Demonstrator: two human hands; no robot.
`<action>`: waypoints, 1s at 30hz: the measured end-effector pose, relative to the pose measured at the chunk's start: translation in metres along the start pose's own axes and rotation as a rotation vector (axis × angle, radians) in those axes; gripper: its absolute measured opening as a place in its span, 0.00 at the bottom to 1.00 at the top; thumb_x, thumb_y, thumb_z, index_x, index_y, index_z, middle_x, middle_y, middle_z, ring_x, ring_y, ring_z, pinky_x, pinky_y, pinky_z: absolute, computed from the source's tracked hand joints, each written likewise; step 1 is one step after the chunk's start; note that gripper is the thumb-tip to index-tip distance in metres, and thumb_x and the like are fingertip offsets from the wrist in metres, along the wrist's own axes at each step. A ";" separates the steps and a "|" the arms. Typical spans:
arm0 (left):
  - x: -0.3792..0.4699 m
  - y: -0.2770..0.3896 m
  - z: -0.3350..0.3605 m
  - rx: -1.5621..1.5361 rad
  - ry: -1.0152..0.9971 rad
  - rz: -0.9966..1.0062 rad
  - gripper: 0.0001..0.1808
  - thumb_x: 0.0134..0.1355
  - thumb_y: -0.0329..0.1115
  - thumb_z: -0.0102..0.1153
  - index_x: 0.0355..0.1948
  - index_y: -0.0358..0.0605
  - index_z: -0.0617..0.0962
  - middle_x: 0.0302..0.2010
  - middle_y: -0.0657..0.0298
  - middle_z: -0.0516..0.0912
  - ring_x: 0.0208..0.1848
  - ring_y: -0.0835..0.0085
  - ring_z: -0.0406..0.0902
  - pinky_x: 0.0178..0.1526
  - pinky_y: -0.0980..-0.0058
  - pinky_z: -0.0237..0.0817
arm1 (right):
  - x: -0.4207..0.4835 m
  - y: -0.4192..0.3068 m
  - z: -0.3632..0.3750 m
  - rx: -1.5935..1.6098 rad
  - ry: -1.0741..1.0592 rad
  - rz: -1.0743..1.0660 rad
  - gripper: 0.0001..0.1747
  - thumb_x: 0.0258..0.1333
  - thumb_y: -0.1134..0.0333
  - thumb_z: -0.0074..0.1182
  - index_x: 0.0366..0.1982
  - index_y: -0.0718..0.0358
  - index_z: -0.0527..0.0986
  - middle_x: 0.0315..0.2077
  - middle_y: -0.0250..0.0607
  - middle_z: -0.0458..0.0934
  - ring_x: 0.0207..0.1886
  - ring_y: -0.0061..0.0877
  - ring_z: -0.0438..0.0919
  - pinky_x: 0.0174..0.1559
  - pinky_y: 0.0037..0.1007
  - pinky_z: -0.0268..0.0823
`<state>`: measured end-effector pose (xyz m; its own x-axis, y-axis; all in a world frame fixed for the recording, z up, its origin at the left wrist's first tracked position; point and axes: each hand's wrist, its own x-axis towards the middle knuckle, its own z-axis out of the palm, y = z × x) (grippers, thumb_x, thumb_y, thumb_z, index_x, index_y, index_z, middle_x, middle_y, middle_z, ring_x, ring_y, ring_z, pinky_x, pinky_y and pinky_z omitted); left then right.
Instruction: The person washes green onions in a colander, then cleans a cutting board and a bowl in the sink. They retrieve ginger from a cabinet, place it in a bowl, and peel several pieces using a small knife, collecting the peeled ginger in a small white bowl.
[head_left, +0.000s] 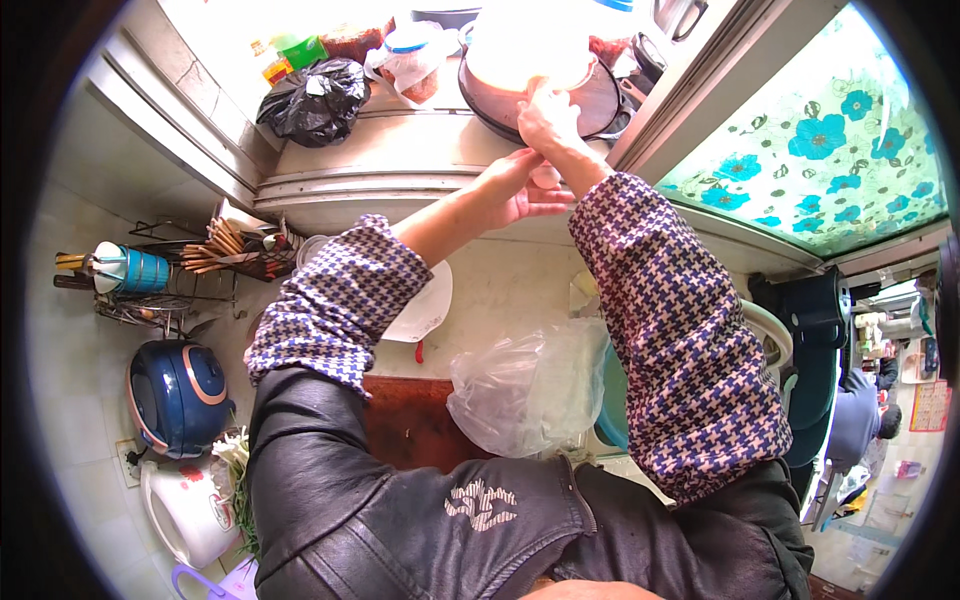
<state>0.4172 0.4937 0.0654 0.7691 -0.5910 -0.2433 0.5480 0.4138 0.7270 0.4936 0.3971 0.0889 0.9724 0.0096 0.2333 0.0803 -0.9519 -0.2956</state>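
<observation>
My left hand (517, 196) is in front of the window ledge, palm turned up. Between its thumb and fingers sits a pale round object (546, 176), egg-like in shape. My right hand (550, 118) reaches past it over a dark wide pan (495, 101) on the ledge. Its fingertips meet the rim of a glare-washed vessel with a thin wire handle (592, 73). Strong light hides the vessel's inside and what those fingers touch. Houndstooth sleeve covers (675, 322) wrap both my forearms.
A black plastic bag (319, 101) and a blue-lidded jar (411, 67) stand on the ledge. Below lie a clear plastic bag (525, 390) and a white lid-like piece (424, 307). Left are a chopstick rack (225, 244) and a blue rice cooker (180, 397). Another person (855, 416) is far right.
</observation>
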 end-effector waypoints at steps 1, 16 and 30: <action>0.004 -0.004 -0.001 -0.072 -0.014 0.036 0.23 0.59 0.47 0.54 0.48 0.42 0.67 0.38 0.60 0.75 0.41 0.60 0.77 0.42 0.64 0.73 | -0.001 -0.001 -0.003 0.029 -0.013 -0.037 0.28 0.54 0.62 0.47 0.52 0.72 0.60 0.45 0.54 0.68 0.50 0.42 0.67 0.51 0.44 0.59; 0.036 0.011 -0.043 0.336 0.701 0.377 0.14 0.53 0.40 0.63 0.25 0.40 0.75 0.21 0.67 0.75 0.17 0.76 0.72 0.21 0.78 0.69 | -0.124 0.028 -0.063 0.516 0.044 -0.270 0.22 0.46 0.72 0.53 0.47 0.68 0.69 0.45 0.52 0.70 0.37 0.29 0.78 0.39 0.27 0.71; 0.006 -0.014 -0.018 0.173 0.674 0.415 0.17 0.53 0.35 0.62 0.42 0.45 0.72 0.36 0.59 0.75 0.34 0.63 0.74 0.36 0.69 0.73 | -0.317 0.072 -0.089 0.919 -0.392 -0.074 0.16 0.49 0.71 0.49 0.43 0.66 0.72 0.37 0.45 0.77 0.35 0.30 0.77 0.39 0.29 0.69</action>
<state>0.4196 0.4970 0.0419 0.9618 0.1545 -0.2262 0.1578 0.3622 0.9186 0.1718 0.2984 0.0757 0.9482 0.3175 0.0072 0.1210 -0.3404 -0.9325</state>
